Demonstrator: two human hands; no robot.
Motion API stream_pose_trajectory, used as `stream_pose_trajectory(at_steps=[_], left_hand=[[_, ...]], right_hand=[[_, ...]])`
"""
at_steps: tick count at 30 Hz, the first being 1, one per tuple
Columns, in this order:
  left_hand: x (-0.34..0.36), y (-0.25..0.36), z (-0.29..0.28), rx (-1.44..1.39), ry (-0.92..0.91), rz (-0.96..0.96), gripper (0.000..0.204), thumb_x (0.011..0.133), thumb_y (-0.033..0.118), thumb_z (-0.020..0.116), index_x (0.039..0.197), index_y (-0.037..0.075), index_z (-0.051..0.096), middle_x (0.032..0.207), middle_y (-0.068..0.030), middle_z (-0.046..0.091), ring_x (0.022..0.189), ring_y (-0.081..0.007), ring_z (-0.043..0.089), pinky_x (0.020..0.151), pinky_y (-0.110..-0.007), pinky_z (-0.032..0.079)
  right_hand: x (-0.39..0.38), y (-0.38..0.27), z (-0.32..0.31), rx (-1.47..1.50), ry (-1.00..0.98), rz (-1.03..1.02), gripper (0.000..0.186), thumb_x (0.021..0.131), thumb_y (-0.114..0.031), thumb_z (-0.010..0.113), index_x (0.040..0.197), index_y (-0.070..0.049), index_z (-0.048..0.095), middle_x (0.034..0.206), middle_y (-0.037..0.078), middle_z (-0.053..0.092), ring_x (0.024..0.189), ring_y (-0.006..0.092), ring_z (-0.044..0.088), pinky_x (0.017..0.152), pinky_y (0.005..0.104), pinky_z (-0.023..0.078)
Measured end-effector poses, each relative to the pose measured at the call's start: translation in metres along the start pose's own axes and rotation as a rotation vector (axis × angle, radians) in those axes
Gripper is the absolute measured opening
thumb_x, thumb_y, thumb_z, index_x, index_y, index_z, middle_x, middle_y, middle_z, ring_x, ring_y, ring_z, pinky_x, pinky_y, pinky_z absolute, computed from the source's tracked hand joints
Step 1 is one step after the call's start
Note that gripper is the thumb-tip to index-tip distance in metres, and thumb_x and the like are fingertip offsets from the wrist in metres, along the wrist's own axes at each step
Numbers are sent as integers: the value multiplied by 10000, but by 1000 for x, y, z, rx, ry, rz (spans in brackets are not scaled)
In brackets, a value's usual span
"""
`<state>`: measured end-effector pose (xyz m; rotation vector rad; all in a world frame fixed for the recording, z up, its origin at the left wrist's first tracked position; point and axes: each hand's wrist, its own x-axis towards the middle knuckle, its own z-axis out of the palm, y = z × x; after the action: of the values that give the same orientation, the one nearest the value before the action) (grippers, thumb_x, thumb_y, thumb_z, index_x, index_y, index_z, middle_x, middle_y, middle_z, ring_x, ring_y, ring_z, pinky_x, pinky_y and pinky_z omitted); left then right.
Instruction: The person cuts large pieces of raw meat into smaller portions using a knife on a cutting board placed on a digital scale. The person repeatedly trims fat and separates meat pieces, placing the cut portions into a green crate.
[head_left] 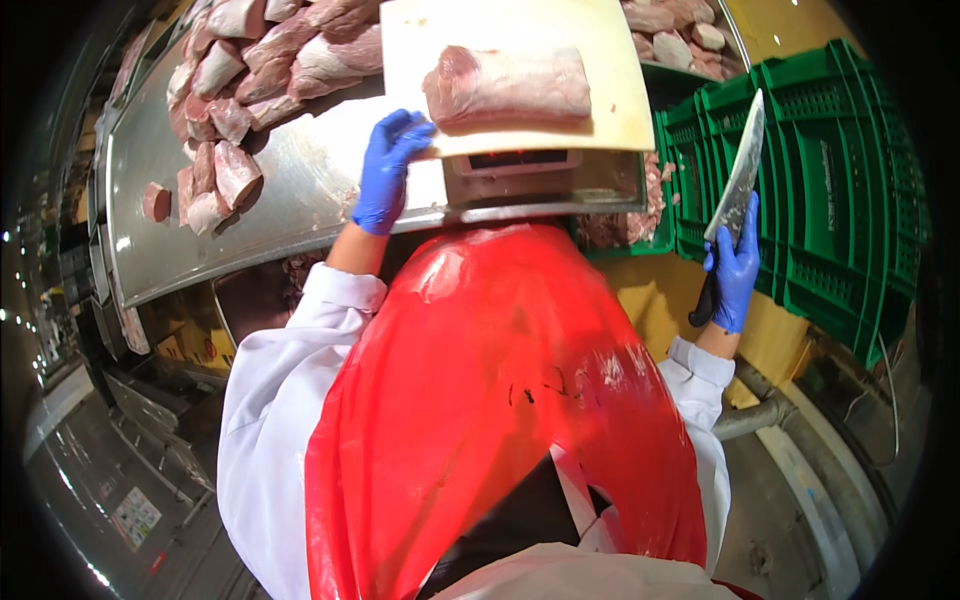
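A long piece of raw pale pink meat [510,85] lies crosswise on the cream cutting board [610,125] in front of me. My left hand [388,175], in a blue glove, is at the board's near left corner, its fingers loosely bent and partly spread, with nothing visible in them. Whether the fingertips press on the board is hard to make out. Out to the right, my right hand [738,275], gloved in blue too, grips the black handle of a large knife [742,165]. Its long blade points away from me, over the green crates and apart from the meat.
A steel table [300,200] carries a heap of meat pieces [270,60] at the far left. Green plastic crates [820,190] stand on the right. Beneath the board sits a scale-like device [515,163]. Small trimmings [640,215] fill a container beside it. More meat [680,35] lies far right.
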<state>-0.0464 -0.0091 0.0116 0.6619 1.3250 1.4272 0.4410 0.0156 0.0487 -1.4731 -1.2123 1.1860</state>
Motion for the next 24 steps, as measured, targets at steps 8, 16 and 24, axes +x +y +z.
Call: stream_pose_trajectory(at_steps=[8, 16, 24], left_hand=[[78, 61, -2, 694, -51, 770, 713, 853, 254, 833, 1427, 15, 483, 1318, -174, 608, 1164, -288, 627, 1034, -391, 506], [132, 100, 54, 1045, -306, 497, 712, 901, 297, 791, 1461, 5, 462, 1413, -183, 554, 1329, -274, 533, 1115, -396, 440], [117, 57, 131, 1691, -602, 497, 941, 654, 352, 864, 1451, 74, 446, 1205, -225, 664, 1082, -420, 659, 924, -486, 550]], right_hand=[[-2, 19, 3, 7, -23, 7, 719, 998, 25, 548, 1642, -149, 281, 1105, 60, 651, 656, 63, 522, 504, 214, 433], [3, 12, 18, 87, -59, -34, 696, 999, -5, 582, 1630, -145, 321, 1056, 23, 663, 652, 46, 522, 525, 206, 430], [-5, 12, 29, -50, -86, -51, 707, 1002, -15, 546, 1645, -132, 275, 911, -6, 634, 600, 59, 464, 517, 223, 418]])
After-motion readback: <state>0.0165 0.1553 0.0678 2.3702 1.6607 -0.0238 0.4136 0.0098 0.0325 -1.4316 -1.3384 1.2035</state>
